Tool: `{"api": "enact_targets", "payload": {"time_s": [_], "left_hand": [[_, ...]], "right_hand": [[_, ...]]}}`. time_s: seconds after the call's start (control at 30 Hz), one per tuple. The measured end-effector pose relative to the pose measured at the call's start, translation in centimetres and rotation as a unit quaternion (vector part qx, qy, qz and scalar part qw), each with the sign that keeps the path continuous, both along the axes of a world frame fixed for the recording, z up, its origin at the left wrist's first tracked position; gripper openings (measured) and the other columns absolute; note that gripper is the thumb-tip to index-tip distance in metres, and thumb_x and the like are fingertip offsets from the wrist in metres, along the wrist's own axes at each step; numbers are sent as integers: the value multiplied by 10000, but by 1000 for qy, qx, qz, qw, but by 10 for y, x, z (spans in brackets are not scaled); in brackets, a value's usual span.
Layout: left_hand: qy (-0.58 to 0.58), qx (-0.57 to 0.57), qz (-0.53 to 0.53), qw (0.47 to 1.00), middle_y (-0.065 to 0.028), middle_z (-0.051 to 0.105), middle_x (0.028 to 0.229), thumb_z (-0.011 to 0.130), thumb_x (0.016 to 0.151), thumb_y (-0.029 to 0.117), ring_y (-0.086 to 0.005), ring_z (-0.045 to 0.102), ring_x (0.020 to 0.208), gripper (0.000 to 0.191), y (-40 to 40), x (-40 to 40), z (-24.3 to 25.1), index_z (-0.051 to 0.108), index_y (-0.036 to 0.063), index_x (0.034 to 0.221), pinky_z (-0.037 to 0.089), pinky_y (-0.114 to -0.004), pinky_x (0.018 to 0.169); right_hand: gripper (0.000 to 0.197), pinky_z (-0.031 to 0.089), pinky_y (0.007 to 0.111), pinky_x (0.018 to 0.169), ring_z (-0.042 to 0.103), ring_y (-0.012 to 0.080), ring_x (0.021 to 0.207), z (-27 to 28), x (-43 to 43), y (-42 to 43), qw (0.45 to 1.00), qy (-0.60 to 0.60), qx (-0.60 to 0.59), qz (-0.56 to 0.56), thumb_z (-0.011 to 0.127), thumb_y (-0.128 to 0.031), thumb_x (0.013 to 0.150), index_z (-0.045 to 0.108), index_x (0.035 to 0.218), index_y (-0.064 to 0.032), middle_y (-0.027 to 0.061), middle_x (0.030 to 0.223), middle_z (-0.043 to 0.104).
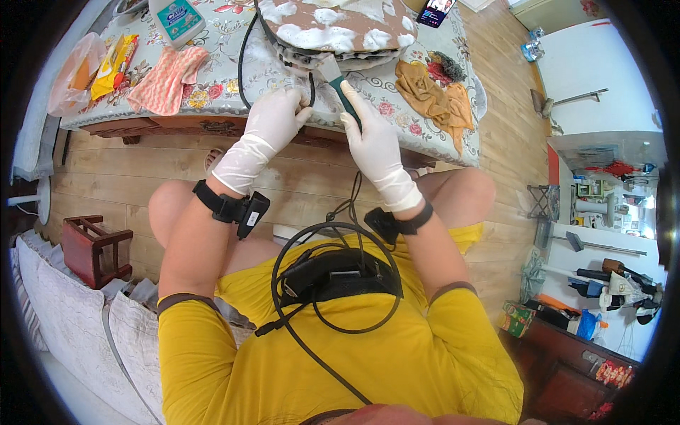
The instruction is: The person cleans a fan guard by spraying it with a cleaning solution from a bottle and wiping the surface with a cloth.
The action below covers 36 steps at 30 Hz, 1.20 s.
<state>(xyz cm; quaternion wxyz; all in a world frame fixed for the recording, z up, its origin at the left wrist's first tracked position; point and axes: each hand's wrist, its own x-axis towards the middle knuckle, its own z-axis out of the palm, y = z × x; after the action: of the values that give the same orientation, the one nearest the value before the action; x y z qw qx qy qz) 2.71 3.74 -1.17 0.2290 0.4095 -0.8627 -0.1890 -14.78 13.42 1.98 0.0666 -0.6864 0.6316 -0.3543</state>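
A round brown appliance (366, 33) with a black rim, patched with white foam, lies at the top centre on a floral tablecloth (223, 103). My right hand (372, 135), in a white glove, holds the dark green handle of a flat brush or scraper (340, 87); its pale end touches the appliance's foamy near edge. My gloved left hand (279, 114) is curled at the table's front edge around a black cord (312, 90), which rises toward the appliance. Another stretch of black cord loops up left of the appliance. The left fingertips are partly hidden.
On the left of the table are a white bottle (178, 24), a pink striped cloth (167, 79), a yellow packet (114, 66) and a plastic bag (77, 74). A brown cloth (433, 98), a dark scouring pad (447, 66) and a phone (435, 11) lie right. Cables hang before my torso.
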Motion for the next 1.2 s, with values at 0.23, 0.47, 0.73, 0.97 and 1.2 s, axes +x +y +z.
{"api": "enact_targets", "payload": {"time_s": [0.23,0.47,0.73,0.97,1.2], "left_hand": [[0,1,5,1000,-125,643,760,692,828,223,-323,629,788,185,3,3,1,638,50,865,494,-416,712],[16,-56,-7,998,-126,655,776,694,833,251,-322,632,763,207,-1,5,-4,639,54,865,501,-423,688],[-26,11,8,1000,-141,664,787,694,837,258,-340,640,789,218,0,5,1,640,54,891,505,-424,703],[-16,8,15,1000,-140,662,792,693,837,254,-331,639,784,205,6,5,0,636,61,873,504,-419,708],[-15,2,8,1000,-143,652,788,679,844,258,-333,635,776,219,3,5,3,619,49,863,502,-416,697]], "right_hand": [[457,507,417,773,635,377,901,-4,-16,18,999,-25,-18,-37,573,-111,900,525,1354,-96,209,1081,653],[433,464,363,954,588,368,1138,-3,1,7,991,-132,33,-17,560,-114,921,512,1343,-33,244,1245,592],[469,431,228,626,477,73,673,11,3,13,943,-311,117,-31,562,-100,944,472,1398,-31,16,809,581],[461,389,213,558,433,50,612,3,-16,14,913,-368,170,-35,556,-98,944,484,1396,-41,-27,739,507],[455,377,215,516,432,46,564,29,-4,12,908,-382,171,-33,545,-134,955,487,1400,-57,-22,684,512]]}}
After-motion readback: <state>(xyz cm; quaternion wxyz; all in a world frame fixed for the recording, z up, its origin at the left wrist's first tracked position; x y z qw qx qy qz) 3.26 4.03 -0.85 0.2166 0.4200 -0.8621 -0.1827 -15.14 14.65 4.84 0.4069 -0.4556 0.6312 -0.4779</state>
